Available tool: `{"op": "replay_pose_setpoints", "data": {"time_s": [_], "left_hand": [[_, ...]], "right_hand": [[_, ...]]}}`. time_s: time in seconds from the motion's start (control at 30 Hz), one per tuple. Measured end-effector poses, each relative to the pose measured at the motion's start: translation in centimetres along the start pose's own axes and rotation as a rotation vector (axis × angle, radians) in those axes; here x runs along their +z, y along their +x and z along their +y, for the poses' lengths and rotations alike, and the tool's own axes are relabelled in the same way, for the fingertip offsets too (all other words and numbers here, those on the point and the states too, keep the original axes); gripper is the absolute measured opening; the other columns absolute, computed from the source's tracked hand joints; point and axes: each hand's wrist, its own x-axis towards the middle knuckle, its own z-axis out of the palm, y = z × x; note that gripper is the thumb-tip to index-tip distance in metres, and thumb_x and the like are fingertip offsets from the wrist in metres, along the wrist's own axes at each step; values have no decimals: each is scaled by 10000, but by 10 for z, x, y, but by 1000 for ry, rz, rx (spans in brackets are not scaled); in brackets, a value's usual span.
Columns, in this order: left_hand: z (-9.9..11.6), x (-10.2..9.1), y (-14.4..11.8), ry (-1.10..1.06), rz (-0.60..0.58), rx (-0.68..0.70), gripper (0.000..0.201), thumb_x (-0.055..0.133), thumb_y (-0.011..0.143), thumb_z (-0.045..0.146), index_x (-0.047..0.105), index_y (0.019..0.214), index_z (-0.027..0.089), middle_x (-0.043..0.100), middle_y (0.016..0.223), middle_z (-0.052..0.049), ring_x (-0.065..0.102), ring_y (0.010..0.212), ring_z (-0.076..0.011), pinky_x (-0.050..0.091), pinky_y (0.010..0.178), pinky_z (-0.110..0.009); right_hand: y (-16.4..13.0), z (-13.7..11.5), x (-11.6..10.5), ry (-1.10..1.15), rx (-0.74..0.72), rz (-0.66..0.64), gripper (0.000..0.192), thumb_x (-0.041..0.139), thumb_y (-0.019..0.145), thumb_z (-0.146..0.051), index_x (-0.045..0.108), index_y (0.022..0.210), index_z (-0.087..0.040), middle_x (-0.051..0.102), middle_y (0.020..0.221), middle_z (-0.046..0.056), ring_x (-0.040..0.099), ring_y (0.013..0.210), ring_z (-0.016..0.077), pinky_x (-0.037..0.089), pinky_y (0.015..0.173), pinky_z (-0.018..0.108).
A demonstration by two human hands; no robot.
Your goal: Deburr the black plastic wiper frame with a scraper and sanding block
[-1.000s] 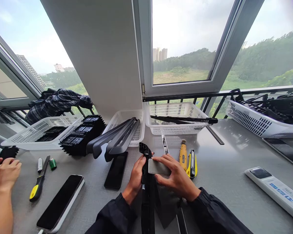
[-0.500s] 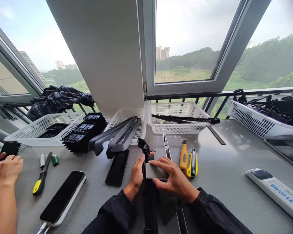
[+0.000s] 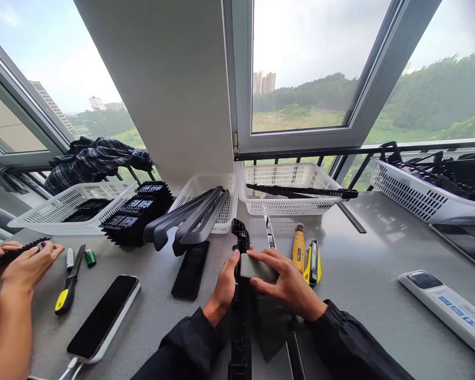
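Note:
My left hand is closed around a long black plastic trim piece, which runs away from me with its curved, ribbed end pointing to the baskets. In my right hand is a flat grey rectangular block, gripped between thumb and fingers. The block's left edge lies against the trim piece, close to my left thumb; whether it presses on it I cannot tell. Below my right hand a dark flat sheet and a narrow metal-edged strip lie partly hidden.
White baskets line the back, with grey curved trims across one. A black phone, a yellow tool and a box cutter lie nearby. At left, another person's hands hold a black toothed part.
The trim piece and grey block have shifted slightly right, my hands with them. At left, the other person's hands have moved right and tilted the toothed part.

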Motion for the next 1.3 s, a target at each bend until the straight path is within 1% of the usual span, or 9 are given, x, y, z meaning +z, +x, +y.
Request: {"op": "replay_pose_setpoints", "data": {"time_s": [0.1,0.23,0.37,0.53,0.7,0.87,0.97,1.13,1.3], "left_hand": [[9,-1,4,-126,-149,-48,434,642,927,581,858,1086,239,847,1131,-32,674,1293,-367,513,1113,-439],[14,-2,6,-63,-95,25,367,679,909,539,868,993,235,854,1089,-19,650,1321,-372,492,1135,-413],[9,0,1,15,-99,27,432,618,942,566,867,1030,224,853,1070,-35,671,1281,-379,512,1105,-438],[3,3,-4,153,-100,44,457,674,896,639,874,921,229,848,1035,-60,681,1250,-385,519,1094,-434],[3,3,0,66,-177,34,724,697,755,871,864,974,201,835,1131,-132,681,1251,-390,497,1141,-458],[-6,-1,3,69,-175,-21,831,692,726,915,847,1047,164,828,1115,-114,700,1180,-357,505,1088,-429],[-10,-2,4,73,-202,-25,830,688,752,899,841,1087,155,826,1120,-115,700,1174,-355,510,1062,-420],[-5,-1,5,-51,-237,-52,815,736,743,863,836,1116,146,826,1131,-139,715,1157,-360,534,1021,-412],[3,-3,8,24,-176,-40,854,702,757,880,828,1175,146,812,1190,-136,711,1147,-331,537,967,-361]], "right_hand": [[-3,-8,8,19,-56,-96,572,821,854,-200,719,1411,-283,709,1075,41,658,1030,245,557,935,382],[-3,-11,10,8,-79,-105,576,834,845,-189,725,1399,-300,710,1061,35,657,1026,244,561,930,381],[-1,-5,2,-33,-41,18,527,817,887,-253,719,1402,-303,722,1086,42,677,1035,254,577,934,396],[-4,-3,3,-30,-97,157,523,786,909,-302,693,1423,-300,737,1165,66,707,1070,263,597,956,406],[-4,-9,7,-27,-81,80,509,812,892,-301,720,1393,-306,740,1233,71,716,1140,277,594,976,395],[-1,-5,-3,-52,-18,107,494,784,921,-341,718,1406,-280,740,1110,63,711,1029,261,594,918,388],[-1,-1,-5,-49,-5,102,498,771,930,-352,710,1418,-273,730,1083,62,706,1004,255,594,893,383],[-4,-4,1,-35,-72,-2,529,812,888,-288,718,1408,-292,737,1144,62,699,1092,266,575,960,394],[-6,-9,8,-65,-189,-54,524,833,852,-250,728,1365,-257,730,986,39,676,946,240,580,861,375]]}}
